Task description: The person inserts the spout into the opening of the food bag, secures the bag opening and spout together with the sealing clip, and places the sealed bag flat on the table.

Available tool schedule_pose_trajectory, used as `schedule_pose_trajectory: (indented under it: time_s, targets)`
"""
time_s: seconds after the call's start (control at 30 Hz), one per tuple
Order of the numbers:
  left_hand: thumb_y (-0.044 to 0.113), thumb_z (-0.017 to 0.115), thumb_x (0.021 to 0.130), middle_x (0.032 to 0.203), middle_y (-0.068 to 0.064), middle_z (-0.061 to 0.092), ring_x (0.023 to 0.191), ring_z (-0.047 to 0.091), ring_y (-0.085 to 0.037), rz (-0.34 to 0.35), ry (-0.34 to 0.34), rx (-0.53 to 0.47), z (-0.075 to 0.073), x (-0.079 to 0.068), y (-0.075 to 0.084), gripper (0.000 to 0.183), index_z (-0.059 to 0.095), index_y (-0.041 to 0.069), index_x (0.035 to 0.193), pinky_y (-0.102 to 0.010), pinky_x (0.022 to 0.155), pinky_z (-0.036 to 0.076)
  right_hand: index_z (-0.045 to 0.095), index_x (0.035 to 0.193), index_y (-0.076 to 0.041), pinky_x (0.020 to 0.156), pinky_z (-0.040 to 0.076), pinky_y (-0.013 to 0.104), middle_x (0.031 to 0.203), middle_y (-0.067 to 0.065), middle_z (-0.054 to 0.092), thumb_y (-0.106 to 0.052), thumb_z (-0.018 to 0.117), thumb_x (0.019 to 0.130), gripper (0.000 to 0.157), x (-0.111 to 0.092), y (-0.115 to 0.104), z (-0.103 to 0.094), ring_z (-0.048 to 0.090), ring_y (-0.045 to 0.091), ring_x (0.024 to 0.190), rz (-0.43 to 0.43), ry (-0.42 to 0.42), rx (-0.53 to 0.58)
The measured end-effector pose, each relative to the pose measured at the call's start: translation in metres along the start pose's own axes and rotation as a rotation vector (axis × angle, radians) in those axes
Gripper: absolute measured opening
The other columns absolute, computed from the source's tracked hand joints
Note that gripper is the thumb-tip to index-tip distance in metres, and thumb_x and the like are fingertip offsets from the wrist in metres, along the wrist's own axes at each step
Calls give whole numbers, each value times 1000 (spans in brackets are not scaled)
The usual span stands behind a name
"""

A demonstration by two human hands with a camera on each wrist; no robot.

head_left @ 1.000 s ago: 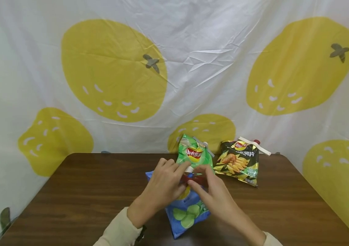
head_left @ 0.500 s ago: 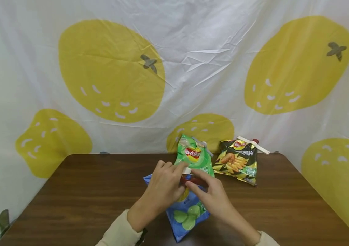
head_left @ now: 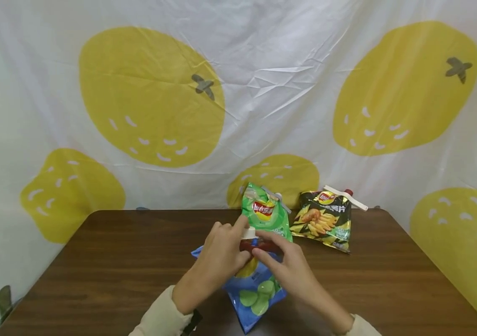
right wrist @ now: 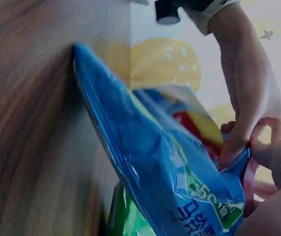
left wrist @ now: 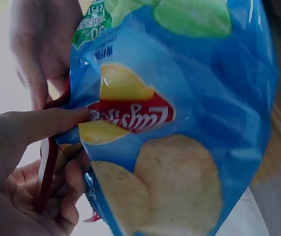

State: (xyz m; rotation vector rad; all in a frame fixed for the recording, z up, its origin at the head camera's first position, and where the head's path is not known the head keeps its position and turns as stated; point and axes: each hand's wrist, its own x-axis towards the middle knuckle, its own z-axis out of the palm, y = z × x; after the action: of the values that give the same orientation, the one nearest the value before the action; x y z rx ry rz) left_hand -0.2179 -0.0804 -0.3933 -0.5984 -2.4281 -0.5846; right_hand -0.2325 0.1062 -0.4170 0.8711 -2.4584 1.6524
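Observation:
A blue chip bag (head_left: pixel 249 317) hangs between both hands over the table, its lower corner toward me. Across its top runs a dark red bag clip (head_left: pixel 270 246) with a white cap (head_left: pixel 249 233). My left hand (head_left: pixel 219 254) grips the clip and the bag's top edge from the left. In the left wrist view its thumb presses the blue film by the red bar. My right hand (head_left: pixel 291 263) pinches the clip's right part between thumb and fingers. The right wrist view shows the red clip (right wrist: pixel 249 184) at the bag's edge, partly hidden by the fingers.
Behind the hands, a green chip bag (head_left: pixel 263 210) with a grey clip leans at the back of the brown table (head_left: pixel 116 270). To its right lies a black chip bag (head_left: pixel 320 219) with a white clip and red cap. A lemon-patterned cloth (head_left: pixel 276 116) hangs behind.
The white cap and the clip have shifted a little left, with the left hand. A bit of blue film now shows at the clip's middle. Both hands keep their hold.

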Motion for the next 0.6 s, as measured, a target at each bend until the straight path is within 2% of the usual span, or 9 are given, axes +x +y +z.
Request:
schedule_pose_trajectory:
  time_s: [0.1, 0.23, 0.43, 0.6]
  targets:
    - [12, 87, 70, 59, 8, 51, 52, 38, -6, 7, 5, 0, 2, -1, 1, 41, 54, 13, 94, -25, 58, 25, 63, 131, -14, 87, 55, 31, 120, 4, 69, -25, 70, 94, 39, 1, 1, 2, 68, 18, 105, 23, 4, 40]
    - [19, 88, 72, 56, 10, 43, 49, 34, -6, 39, -3, 29, 3, -1, 2, 39, 53, 13, 89, -24, 57, 23, 61, 133, -13, 87, 55, 29, 121, 7, 69, -23, 71, 93, 43, 3, 2, -3, 68, 20, 106, 6, -33, 38]
    - [28, 86, 78, 57, 11, 42, 50, 35, -5, 90, -65, 20, 3, -1, 1, 41, 50, 13, 92, -24, 57, 24, 60, 134, -17, 84, 56, 27, 115, 8, 72, -19, 75, 90, 46, 4, 0, -10, 70, 17, 103, -41, -57, -11]
    - [30, 85, 79, 56, 12, 41, 52, 37, -6, 116, -76, 52, 4, -2, 0, 38, 52, 15, 92, -24, 56, 24, 61, 132, -18, 80, 57, 27, 109, 6, 74, -20, 77, 88, 47, 4, 3, -10, 71, 15, 98, 4, -55, -12]
